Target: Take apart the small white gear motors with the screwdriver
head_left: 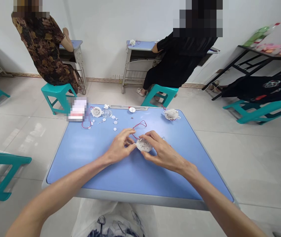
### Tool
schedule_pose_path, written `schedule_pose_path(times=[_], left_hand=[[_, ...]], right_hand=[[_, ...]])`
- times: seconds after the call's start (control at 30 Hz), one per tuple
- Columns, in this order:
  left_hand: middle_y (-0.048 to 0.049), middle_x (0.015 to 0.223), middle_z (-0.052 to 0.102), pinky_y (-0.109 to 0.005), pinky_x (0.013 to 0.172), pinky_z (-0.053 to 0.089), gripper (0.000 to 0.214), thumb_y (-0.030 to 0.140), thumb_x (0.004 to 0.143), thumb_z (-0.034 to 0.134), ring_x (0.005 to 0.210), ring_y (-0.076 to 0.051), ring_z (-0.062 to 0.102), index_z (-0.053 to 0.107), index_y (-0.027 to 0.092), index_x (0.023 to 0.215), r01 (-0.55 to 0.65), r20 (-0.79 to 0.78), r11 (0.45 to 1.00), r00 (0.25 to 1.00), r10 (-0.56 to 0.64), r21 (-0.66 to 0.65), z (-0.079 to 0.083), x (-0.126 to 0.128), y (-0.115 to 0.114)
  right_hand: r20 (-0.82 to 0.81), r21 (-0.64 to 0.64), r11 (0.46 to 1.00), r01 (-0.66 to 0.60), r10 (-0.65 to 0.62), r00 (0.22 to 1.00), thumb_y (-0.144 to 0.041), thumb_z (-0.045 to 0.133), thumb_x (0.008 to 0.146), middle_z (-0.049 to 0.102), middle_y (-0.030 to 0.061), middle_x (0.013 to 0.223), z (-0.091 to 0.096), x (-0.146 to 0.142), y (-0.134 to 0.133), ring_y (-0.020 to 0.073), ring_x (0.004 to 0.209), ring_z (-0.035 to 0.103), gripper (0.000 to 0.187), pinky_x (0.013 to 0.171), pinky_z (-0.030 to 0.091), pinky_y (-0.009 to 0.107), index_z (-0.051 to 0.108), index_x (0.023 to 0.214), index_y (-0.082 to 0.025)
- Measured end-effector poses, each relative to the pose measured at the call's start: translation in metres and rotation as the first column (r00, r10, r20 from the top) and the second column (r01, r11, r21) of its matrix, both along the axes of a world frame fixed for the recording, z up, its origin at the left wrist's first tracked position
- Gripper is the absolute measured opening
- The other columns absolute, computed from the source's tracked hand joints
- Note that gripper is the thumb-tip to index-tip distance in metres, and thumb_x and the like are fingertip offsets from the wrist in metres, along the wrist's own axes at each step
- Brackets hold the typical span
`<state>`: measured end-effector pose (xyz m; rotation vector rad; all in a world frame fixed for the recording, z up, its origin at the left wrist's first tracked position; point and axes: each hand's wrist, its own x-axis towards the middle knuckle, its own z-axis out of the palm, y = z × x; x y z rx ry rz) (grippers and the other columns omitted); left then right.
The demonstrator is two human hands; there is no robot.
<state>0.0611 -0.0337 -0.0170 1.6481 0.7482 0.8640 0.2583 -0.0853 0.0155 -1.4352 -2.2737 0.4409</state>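
Head view, both hands point(119, 147) point(165, 152) pinching bumpy white disc point(143, 145), looped red wire point(140, 122), smooth blue desktop point(93, 177)

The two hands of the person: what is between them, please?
In the head view, a round white part is between the left hand and the right hand; a loop of red wire shows just beyond it.
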Motion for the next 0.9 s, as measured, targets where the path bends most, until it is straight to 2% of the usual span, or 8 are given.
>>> schedule_pose_path(times=[0.1, 0.17, 0.23, 0.3, 0.4, 0.53, 0.63, 0.9], left_hand=[[-0.0079, 0.117, 0.057, -0.022, 0.063, 0.050, 0.030, 0.016, 0.078, 0.066, 0.071, -0.008, 0.061, 0.058, 0.018, 0.107, -0.141, -0.040, 0.989, 0.989, 0.139, -0.039, 0.003, 0.001, -0.005], [-0.0038, 0.100, 0.061, -0.022, 0.058, 0.050, 0.030, 0.018, 0.079, 0.065, 0.062, -0.008, 0.059, 0.055, 0.017, 0.107, -0.161, -0.049, 0.964, 0.987, 0.154, -0.213, 0.007, 0.003, -0.008], [-0.0022, 0.088, 0.063, -0.026, 0.060, 0.054, 0.034, 0.022, 0.081, 0.065, 0.060, -0.011, 0.063, 0.052, 0.015, 0.112, -0.063, 0.024, 0.887, 0.996, 0.083, -0.458, 0.011, 0.006, -0.009], [-0.0043, 0.084, 0.066, -0.032, 0.072, 0.058, 0.033, 0.023, 0.081, 0.065, 0.067, -0.014, 0.069, 0.055, 0.011, 0.110, 0.095, 0.162, 0.760, 0.987, 0.013, -0.643, 0.015, 0.007, -0.007], [-0.0080, 0.084, 0.070, -0.034, 0.086, 0.057, 0.024, 0.020, 0.078, 0.067, 0.076, -0.016, 0.071, 0.064, 0.008, 0.098, 0.254, 0.316, 0.638, 0.949, -0.018, -0.727, 0.019, 0.007, -0.004], [-0.0083, 0.084, 0.073, -0.033, 0.089, 0.055, 0.015, 0.014, 0.073, 0.071, 0.078, -0.016, 0.070, 0.068, 0.008, 0.087, 0.294, 0.387, 0.608, 0.922, 0.023, -0.737, 0.016, 0.006, -0.003], [-0.0092, 0.085, 0.075, -0.036, 0.093, 0.054, 0.018, 0.011, 0.071, 0.072, 0.081, -0.017, 0.071, 0.070, 0.008, 0.089, 0.316, 0.414, 0.592, 0.910, 0.033, -0.742, 0.013, 0.008, -0.003], [-0.0112, 0.091, 0.075, -0.039, 0.096, 0.054, 0.020, 0.014, 0.075, 0.073, 0.089, -0.021, 0.072, 0.071, 0.008, 0.094, 0.301, 0.404, 0.610, 0.914, 0.035, -0.733, 0.014, 0.007, -0.002]], right_hand=[[-0.021, -0.016, 1.000, 0.017, -0.018, 1.000, -0.024, 0.053, 0.088, 0.053, 0.0113, 0.112, -0.001, 0.001, -0.002, 0.0226, 0.094, 0.058, 0.038, 0.083, 0.052, 0.038, 0.050, 0.125, -0.021], [-0.032, -0.024, 0.999, 0.021, -0.022, 0.999, -0.025, 0.052, 0.088, 0.052, 0.0114, 0.112, 0.000, 0.001, -0.003, 0.0233, 0.096, 0.058, 0.038, 0.085, 0.051, 0.039, 0.049, 0.126, -0.021], [-0.046, -0.023, 1.000, 0.014, -0.015, 0.999, -0.025, 0.050, 0.089, 0.051, 0.0111, 0.112, 0.001, 0.000, -0.003, 0.0238, 0.098, 0.057, 0.038, 0.086, 0.051, 0.039, 0.049, 0.127, -0.020], [-0.056, -0.027, 1.000, 0.009, -0.010, 0.998, -0.024, 0.048, 0.089, 0.050, 0.0108, 0.112, 0.003, -0.002, -0.003, 0.0238, 0.098, 0.056, 0.038, 0.085, 0.051, 0.039, 0.049, 0.127, -0.020], [-0.070, -0.043, 0.999, 0.009, -0.012, 0.998, -0.024, 0.046, 0.090, 0.049, 0.0111, 0.112, 0.003, -0.007, -0.001, 0.0234, 0.098, 0.055, 0.036, 0.086, 0.050, 0.038, 0.049, 0.125, -0.019], [-0.115, -0.069, 0.997, 0.017, -0.025, 0.993, -0.023, 0.047, 0.090, 0.048, 0.0112, 0.115, -0.002, -0.013, 0.001, 0.0235, 0.103, 0.054, 0.034, 0.089, 0.050, 0.038, 0.048, 0.124, -0.020], [-0.155, -0.061, 0.998, 0.021, -0.031, 0.987, -0.024, 0.048, 0.091, 0.049, 0.0112, 0.116, -0.006, -0.015, 0.002, 0.0238, 0.105, 0.055, 0.032, 0.091, 0.050, 0.038, 0.047, 0.123, -0.021], [-0.151, -0.059, 0.998, -0.011, 0.002, 0.989, -0.025, 0.052, 0.091, 0.050, 0.0121, 0.121, -0.011, -0.009, 0.005, 0.0245, 0.108, 0.057, 0.040, 0.090, 0.052, 0.039, 0.046, 0.131, -0.023]])
